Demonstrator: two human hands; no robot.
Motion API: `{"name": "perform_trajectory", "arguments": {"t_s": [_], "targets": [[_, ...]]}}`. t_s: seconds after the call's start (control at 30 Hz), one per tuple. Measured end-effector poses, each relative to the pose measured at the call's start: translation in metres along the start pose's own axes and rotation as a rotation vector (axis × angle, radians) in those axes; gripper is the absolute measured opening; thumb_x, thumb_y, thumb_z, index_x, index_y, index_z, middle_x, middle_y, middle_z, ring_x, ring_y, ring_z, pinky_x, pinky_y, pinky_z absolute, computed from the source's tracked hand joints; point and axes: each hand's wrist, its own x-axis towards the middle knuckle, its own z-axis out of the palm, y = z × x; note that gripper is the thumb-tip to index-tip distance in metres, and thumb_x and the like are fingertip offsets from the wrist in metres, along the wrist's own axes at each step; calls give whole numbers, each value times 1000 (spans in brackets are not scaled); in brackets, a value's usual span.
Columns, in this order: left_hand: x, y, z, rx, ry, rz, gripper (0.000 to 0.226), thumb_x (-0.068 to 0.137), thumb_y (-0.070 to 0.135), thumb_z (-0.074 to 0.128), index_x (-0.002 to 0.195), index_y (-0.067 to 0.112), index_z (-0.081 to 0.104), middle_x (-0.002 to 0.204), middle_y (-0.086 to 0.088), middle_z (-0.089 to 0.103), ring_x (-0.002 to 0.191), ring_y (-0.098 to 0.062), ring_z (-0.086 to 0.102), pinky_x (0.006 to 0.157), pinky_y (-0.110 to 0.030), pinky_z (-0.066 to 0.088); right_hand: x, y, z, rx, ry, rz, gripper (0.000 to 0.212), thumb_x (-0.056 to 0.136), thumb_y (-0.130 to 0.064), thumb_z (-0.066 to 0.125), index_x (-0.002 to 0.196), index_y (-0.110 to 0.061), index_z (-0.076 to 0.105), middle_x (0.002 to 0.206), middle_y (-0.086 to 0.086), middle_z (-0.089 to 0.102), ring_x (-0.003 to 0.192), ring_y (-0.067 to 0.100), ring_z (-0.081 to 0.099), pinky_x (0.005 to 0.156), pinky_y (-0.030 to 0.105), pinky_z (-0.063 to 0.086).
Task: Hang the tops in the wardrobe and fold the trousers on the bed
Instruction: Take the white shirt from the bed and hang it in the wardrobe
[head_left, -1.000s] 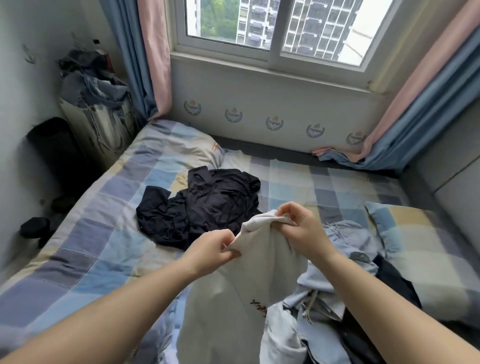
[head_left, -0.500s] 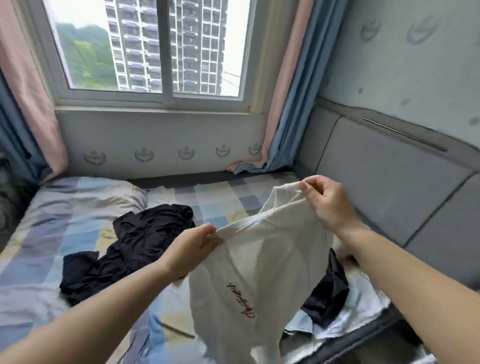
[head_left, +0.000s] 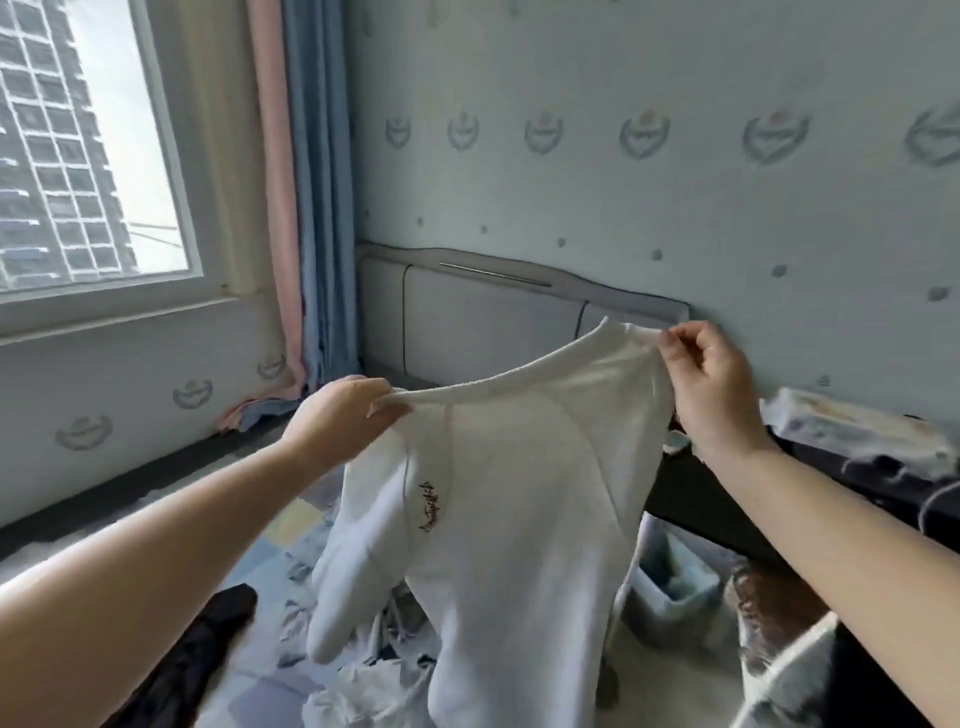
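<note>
Progress looks early: one white long-sleeved cotton top (head_left: 498, 519) is lifted and spread in the air above the checked bedsheet (head_left: 291, 525), not yet on a hanger, and no wardrobe is in view. The left hand (head_left: 343, 415) pinches one end of the ribbed neckline, the right hand (head_left: 711, 379) pinches the other, so the top hangs open between them. A crumpled heap of pale clothes (head_left: 363, 691) and a black garment (head_left: 208, 639) lie on the bed below, unsorted, so most of the hanging and all the folding seem left. Small dark cursive embroidery (head_left: 430, 506) runs down the chest, too small to read.
</note>
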Motion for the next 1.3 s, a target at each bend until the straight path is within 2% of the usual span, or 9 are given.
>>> {"name": "perform_trajectory", "arguments": {"t_s": [0.13, 0.2, 0.3, 0.47, 0.63, 0.73, 0.87, 1.13, 1.3], "targets": [[37, 77, 12, -82, -86, 28, 23, 93, 35, 55, 79, 18, 62, 71, 3, 58, 75, -25, 56, 66, -32, 47, -6, -3, -82, -14, -88, 7, 16, 97, -22, 50, 81, -17, 49, 83, -9, 61, 65, -6, 55, 58, 4, 37], [49, 121, 21, -168, -116, 54, 18, 92, 29, 55, 80, 19, 64, 73, 3, 62, 77, -24, 58, 67, -31, 47, -13, -4, -124, 86, -214, 26, 21, 98, -15, 47, 77, -15, 46, 99, -10, 69, 83, -13, 60, 71, 6, 41], [60, 199, 38, -196, -151, 119, 22, 93, 36, 52, 87, 21, 67, 80, 1, 66, 79, -25, 60, 65, -32, 49, -30, -2, -185, 79, -274, 107, 25, 93, -26, 48, 68, -28, 52, 64, -19, 52, 67, -4, 47, 67, 15, 35], [58, 340, 72, -263, -221, 231, 24, 93, 34, 51, 78, 20, 64, 74, -1, 68, 74, -24, 63, 68, -34, 49, -63, 7, -290, 7, -411, 205, 20, 86, -30, 44, 70, -18, 44, 60, -16, 36, 59, -1, 33, 59, 15, 30], [42, 464, 102, -1006, -495, 80, 20, 92, 4, 55, 80, 12, 68, 86, -13, 71, 78, -21, 70, 76, -30, 58, -88, 18, -400, -243, -421, 238, 18, 88, -9, 64, 85, -17, 47, 64, -6, 49, 58, -1, 42, 59, 11, 35], [28, 529, 110, -1352, -673, 53, 31, 91, -1, 53, 82, 16, 77, 91, -9, 72, 84, -16, 70, 82, -25, 57, -103, 17, -454, -529, -409, 259, 26, 83, -22, 71, 102, -32, 58, 76, -3, 64, 60, -1, 50, 61, 10, 37], [19, 621, 116, -1745, -888, -93, 23, 93, 4, 42, 95, 4, 65, 92, -11, 65, 79, -20, 66, 77, -29, 58, -120, 23, -519, -901, -484, 330, 21, 80, -32, 71, 74, -40, 53, 72, -15, 56, 67, 0, 50, 57, 16, 35], [24, 768, 142, -1816, -1052, -82, 10, 92, 4, 57, 93, 7, 67, 77, -2, 69, 65, -10, 66, 56, -19, 56, -146, 62, -612, -1440, -604, 631, 26, 78, -29, 51, 65, -24, 30, 76, -3, 47, 73, 21, 47, 51, 30, 28], [46, 839, 171, -1766, -1154, 146, 9, 94, 11, 57, 95, 7, 65, 72, -3, 70, 61, -11, 68, 56, -20, 55, -118, 73, -661, -1687, -343, 847, 19, 87, -25, 44, 72, -23, 31, 100, 3, 57, 79, 21, 44, 55, 28, 30]]}}
